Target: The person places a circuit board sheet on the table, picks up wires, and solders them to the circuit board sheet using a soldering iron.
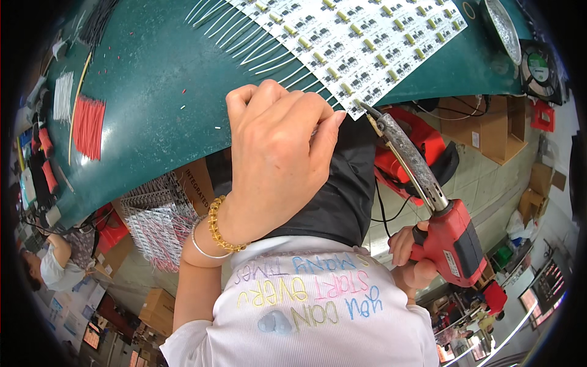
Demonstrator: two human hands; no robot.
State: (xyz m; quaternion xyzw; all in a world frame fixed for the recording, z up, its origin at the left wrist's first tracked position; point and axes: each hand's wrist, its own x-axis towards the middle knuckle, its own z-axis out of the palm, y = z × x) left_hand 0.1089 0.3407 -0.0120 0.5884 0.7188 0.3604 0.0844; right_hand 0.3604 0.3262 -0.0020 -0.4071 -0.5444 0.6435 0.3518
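Your right hand [411, 254] holds one red soldering gun [455, 241], tip at the near corner of one board panel [370, 50], by the near edge of the bench [159, 73]. Your left hand [278, 156]: grip pinched narrow, contents hidden; it blocks some loose white wires [267, 63]. Bench's left end: one red bundle [88, 128], one white bundle [63, 96]. Right end: one metal dish [502, 30], contents unclear; one fan [540, 72].

The soldering gun [460, 248] has a smooth red plastic body; its barrel [406, 147] is mottled, rough-looking metal, ending in a shinier metal sleeve [434, 196]. The bench [165, 67] has a smooth, glossy green top. The person wears a ribbed cloth shirt [391, 336], glossy translucent beads [214, 224] and a smooth metal bangle [197, 241]. The box [483, 125] is matt cardboard.
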